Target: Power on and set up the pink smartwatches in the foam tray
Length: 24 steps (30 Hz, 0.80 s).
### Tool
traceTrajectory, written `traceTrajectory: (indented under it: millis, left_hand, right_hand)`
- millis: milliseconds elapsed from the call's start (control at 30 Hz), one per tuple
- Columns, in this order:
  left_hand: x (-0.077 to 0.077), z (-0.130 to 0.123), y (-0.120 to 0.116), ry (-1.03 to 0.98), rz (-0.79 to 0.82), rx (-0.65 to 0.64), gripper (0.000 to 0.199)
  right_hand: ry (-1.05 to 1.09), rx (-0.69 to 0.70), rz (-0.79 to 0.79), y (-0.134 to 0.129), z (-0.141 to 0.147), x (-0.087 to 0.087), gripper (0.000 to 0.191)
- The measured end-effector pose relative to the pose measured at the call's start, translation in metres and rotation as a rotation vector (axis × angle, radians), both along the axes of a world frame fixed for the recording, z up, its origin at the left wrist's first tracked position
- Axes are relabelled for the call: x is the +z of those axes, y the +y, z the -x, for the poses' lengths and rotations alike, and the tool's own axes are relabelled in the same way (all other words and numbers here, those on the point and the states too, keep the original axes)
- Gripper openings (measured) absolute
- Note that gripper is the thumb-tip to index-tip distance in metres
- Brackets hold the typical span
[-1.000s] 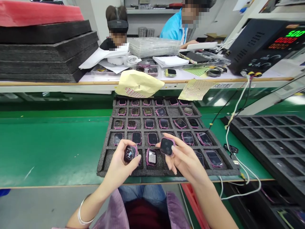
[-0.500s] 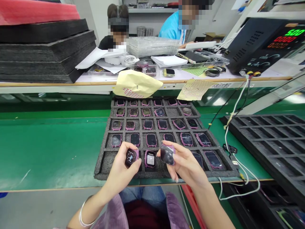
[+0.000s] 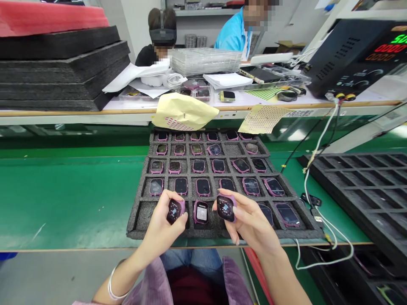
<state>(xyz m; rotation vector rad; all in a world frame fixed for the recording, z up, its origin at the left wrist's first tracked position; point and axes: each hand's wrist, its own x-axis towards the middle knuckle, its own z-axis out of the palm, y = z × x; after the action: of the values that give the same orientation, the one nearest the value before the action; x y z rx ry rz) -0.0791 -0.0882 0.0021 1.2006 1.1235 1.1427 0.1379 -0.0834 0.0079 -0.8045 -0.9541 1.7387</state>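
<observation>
My left hand is closed around a purple-cased smartwatch body, its lit screen facing up. In my right hand a second purple smartwatch body is gripped between thumb and fingers, with a similar lit watch face. Both are held above the front row of a dark foam tray. Between the hands, a smartwatch with a white screen sits in its compartment. Rows of purple smartwatches with mostly dark screens fill other compartments behind. My right hand partly hides the front-row compartments beneath it.
Another foam tray lies to the right, with a white cable running beside it. A power supply stands on the shelf, and stacked foam trays rise at left. Two people are beyond the shelf.
The screen of the smartwatch in my right hand has gone from dark to a lit watch face. Both hands keep their hold, and the whole view has shifted slightly.
</observation>
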Motion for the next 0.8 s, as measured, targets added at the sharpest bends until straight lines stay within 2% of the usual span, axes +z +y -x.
traceTrajectory:
  millis: [200, 800]
  left_hand:
    - [-0.0044, 0.0015, -0.0010, -0.005, -0.006, 0.018, 0.022]
    - [-0.0039, 0.0031, -0.0020, -0.050, -0.029, 0.040, 0.021]
  right_hand:
    - [0.029, -0.005, -0.022, -0.0011, -0.0006, -0.0024, 0.036]
    - [0.028, -0.027, -0.056, -0.0039, -0.0021, -0.0045, 0.034]
